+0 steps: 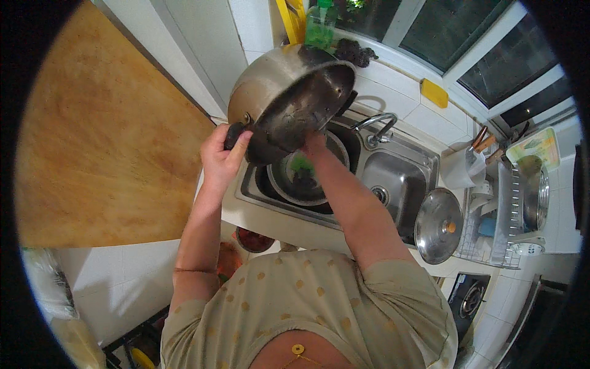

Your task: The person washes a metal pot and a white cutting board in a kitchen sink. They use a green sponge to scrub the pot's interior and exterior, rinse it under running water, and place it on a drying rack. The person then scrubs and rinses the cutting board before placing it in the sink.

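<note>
A large metal pot (299,110) is tilted on its side over the left sink bowl, its dark interior facing down and towards me. My left hand (221,150) grips its black side handle (235,135). My right hand (314,140) reaches into the pot at the lower rim; its fingers are hidden, so what they touch or hold cannot be seen. Below the pot, a round metal basin (339,150) sits in the left sink bowl, with something green (299,162) in it, too blurred to name.
A curved chrome faucet (380,121) stands behind the sink. Near the right bowl (392,180) leans a glass lid (439,226). Farther right are a dish rack (502,217) and a white utensil holder (461,168). A green bottle (320,25) and yellow sponge (434,93) are near the window.
</note>
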`<state>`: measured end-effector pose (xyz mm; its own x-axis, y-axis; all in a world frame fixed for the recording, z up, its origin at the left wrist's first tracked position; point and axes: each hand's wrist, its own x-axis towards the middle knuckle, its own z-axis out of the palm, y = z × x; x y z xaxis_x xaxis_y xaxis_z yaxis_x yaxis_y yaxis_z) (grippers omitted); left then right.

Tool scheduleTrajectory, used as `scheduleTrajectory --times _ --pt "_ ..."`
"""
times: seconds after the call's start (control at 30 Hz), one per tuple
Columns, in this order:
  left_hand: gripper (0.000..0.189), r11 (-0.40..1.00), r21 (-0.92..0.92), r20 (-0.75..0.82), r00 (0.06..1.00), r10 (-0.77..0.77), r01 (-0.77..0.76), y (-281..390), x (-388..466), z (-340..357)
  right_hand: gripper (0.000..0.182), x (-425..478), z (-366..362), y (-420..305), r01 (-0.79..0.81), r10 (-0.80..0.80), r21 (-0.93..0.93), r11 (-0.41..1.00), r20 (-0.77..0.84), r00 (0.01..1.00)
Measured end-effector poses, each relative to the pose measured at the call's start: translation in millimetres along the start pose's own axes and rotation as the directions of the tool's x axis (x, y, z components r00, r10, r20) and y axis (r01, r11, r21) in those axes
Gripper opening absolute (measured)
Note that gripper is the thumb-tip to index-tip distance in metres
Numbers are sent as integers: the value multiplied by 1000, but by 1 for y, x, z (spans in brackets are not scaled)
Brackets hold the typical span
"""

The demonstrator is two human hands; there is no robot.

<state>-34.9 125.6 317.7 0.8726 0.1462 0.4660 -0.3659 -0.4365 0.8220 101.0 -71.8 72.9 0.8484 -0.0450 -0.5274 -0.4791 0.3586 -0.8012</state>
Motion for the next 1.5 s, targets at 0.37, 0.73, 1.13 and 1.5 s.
scheduleTrajectory --times 0.37,0.73,1.13,1.5 --pt "26 869 277 225 907 356 -409 72 -13 -17 40 -39 -2 -37 -77 1 145 986 463 886" --pt "24 800 425 270 903 334 -423 131 -25 -46 39 -108 -6 -70 -91 116 -72 993 587 802" --pt "27 820 390 205 908 365 -418 193 -12 -77 41 -182 -1 -116 10 116 -190 982 642 758" --pt "25 940 237 195 960 203 -246 236 -34 -70 38 -206 -15 -139 18 56 -106 994 649 759"
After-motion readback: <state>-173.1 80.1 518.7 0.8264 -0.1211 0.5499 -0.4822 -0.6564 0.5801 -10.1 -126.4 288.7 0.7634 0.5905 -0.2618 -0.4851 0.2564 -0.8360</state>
